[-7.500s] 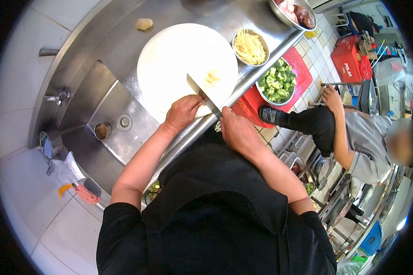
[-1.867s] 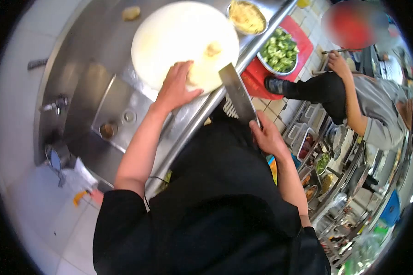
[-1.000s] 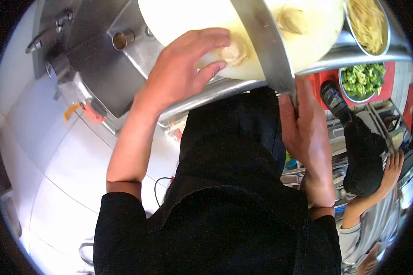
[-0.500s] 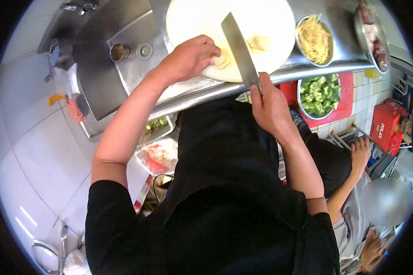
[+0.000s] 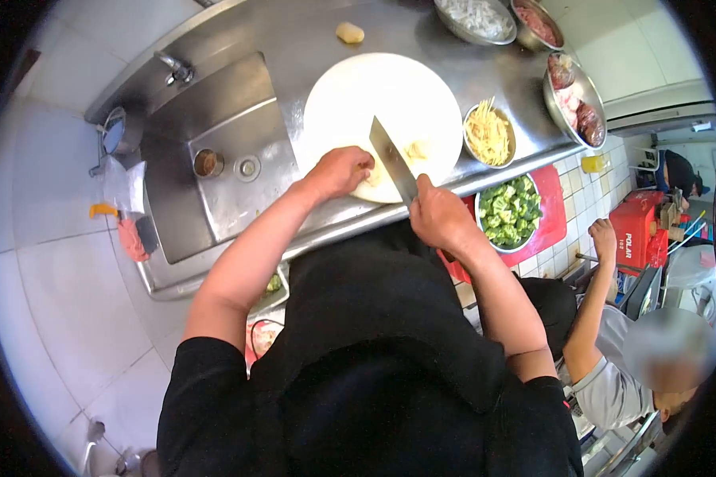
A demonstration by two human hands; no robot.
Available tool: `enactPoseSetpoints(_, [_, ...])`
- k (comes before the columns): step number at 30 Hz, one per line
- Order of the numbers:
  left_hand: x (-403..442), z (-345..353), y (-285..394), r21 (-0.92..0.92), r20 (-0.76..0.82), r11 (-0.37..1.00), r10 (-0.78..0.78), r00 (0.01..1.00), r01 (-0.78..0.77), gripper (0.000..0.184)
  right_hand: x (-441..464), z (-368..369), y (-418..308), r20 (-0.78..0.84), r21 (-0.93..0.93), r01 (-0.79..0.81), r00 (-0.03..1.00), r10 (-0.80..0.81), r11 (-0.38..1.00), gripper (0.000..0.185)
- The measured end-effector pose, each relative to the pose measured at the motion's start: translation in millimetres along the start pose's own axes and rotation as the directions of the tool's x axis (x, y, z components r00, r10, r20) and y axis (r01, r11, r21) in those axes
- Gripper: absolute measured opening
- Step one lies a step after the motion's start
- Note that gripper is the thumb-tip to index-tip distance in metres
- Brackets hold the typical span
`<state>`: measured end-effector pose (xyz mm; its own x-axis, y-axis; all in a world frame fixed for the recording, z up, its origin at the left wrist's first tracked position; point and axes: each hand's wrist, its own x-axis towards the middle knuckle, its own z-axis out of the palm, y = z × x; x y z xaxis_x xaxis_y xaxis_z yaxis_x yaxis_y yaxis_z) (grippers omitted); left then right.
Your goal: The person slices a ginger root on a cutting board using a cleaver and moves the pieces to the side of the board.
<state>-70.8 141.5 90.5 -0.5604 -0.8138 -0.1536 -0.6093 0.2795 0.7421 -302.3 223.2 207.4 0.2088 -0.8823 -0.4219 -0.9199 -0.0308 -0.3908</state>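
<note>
My right hand (image 5: 441, 215) is wrapped round the handle of a cleaver (image 5: 393, 161). Its broad blade stands across the round white cutting board (image 5: 382, 91), tip pointing away from me. Left of the blade, my left hand (image 5: 340, 172) has curled fingers pressing on a pale yellow food piece (image 5: 375, 176), partly hidden by the fingers. Another small pale yellow piece (image 5: 416, 149) lies on the board to the blade's right. The exact kind of this food is unclear.
A bowl of pale yellow strips (image 5: 488, 135) stands right of the board, with a bowl of broccoli (image 5: 509, 211) below. Meat bowls (image 5: 578, 111) are farther right. A peeled lump (image 5: 349, 32) lies behind the board. Left is a sink (image 5: 231, 151); a co-worker (image 5: 612, 381) is at right.
My view has tilted up, showing more of the counter behind the board. Both hands keep their places on the food and cleaver. The co-worker's raised hand has shifted.
</note>
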Motion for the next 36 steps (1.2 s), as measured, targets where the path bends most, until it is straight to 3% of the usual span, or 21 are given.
enactPoseSetpoints(12, [7, -4, 6, 0.03, 0.061, 0.999, -0.013, 0.998, 0.011, 0.024, -25, 33, -7, 0.048, -0.181, -0.05, 0.997, 0.059, 0.982, 0.024])
enactPoseSetpoints(14, [5, -4, 2, 0.004, 0.04, 0.999, 0.036, 0.999, -0.037, 0.023, -27, 70, 9, -0.156, -0.137, -0.063, 0.987, 0.042, 0.989, 0.022])
enactPoseSetpoints(16, [5, -4, 3, -0.009, 0.031, 0.999, 0.048, 0.998, -0.047, 0.022, -21, 76, 11, -0.189, -0.149, -0.077, 0.981, 0.048, 0.986, 0.02])
enactPoseSetpoints(18, [3, -5, 2, -0.012, 0.037, 0.998, 0.056, 0.998, -0.056, 0.022, -4, 71, 16, -0.199, -0.049, -0.019, 0.98, 0.009, 0.999, 0.02])
enactPoseSetpoints(19, [4, -4, 1, 0.014, 0.044, 0.998, 0.054, 0.998, -0.055, 0.022, 7, 54, 6, -0.131, -0.044, -0.078, 0.989, 0.071, 0.996, 0.021])
enactPoseSetpoints(24, [4, -3, 4, 0.002, 0.02, 0.999, 0.036, 0.999, -0.036, 0.022, -1, 20, -12, 0.015, -0.13, -0.043, 0.999, 0.045, 0.991, 0.024])
enactPoseSetpoints(26, [3, -3, 5, -0.029, 0.028, 0.999, 0.026, 0.999, -0.025, 0.023, -22, 48, -8, -0.082, -0.117, -0.092, 0.993, 0.082, 0.989, 0.022])
enactPoseSetpoints(27, [2, -2, 4, -0.033, 0.02, 0.999, 0.02, 1.0, -0.019, 0.023, -23, 78, 7, -0.186, -0.272, -0.016, 0.982, -0.036, 0.962, 0.02])
enactPoseSetpoints(30, [5, -2, 0, 0.002, 0.016, 0.998, 0.061, 0.998, -0.061, 0.024, -4, 90, 15, -0.292, -0.271, 0.006, 0.952, -0.088, 0.962, 0.018])
enactPoseSetpoints(32, [5, -1, 1, 0.028, 0.032, 0.999, 0.045, 0.998, -0.046, 0.025, 12, 40, -14, -0.121, -0.123, -0.077, 0.991, 0.062, 0.989, 0.018])
enactPoseSetpoints(34, [5, 2, -4, 0.033, 0.011, 0.998, 0.047, 0.999, -0.047, 0.025, 14, 5, -34, 0.011, -0.091, -0.125, 0.992, 0.127, 0.988, 0.021])
enactPoseSetpoints(36, [5, 0, -2, 0.001, -0.005, 0.995, 0.105, 0.995, -0.105, 0.026, -17, 43, -21, -0.043, -0.151, -0.129, 0.991, 0.124, 0.98, 0.024])
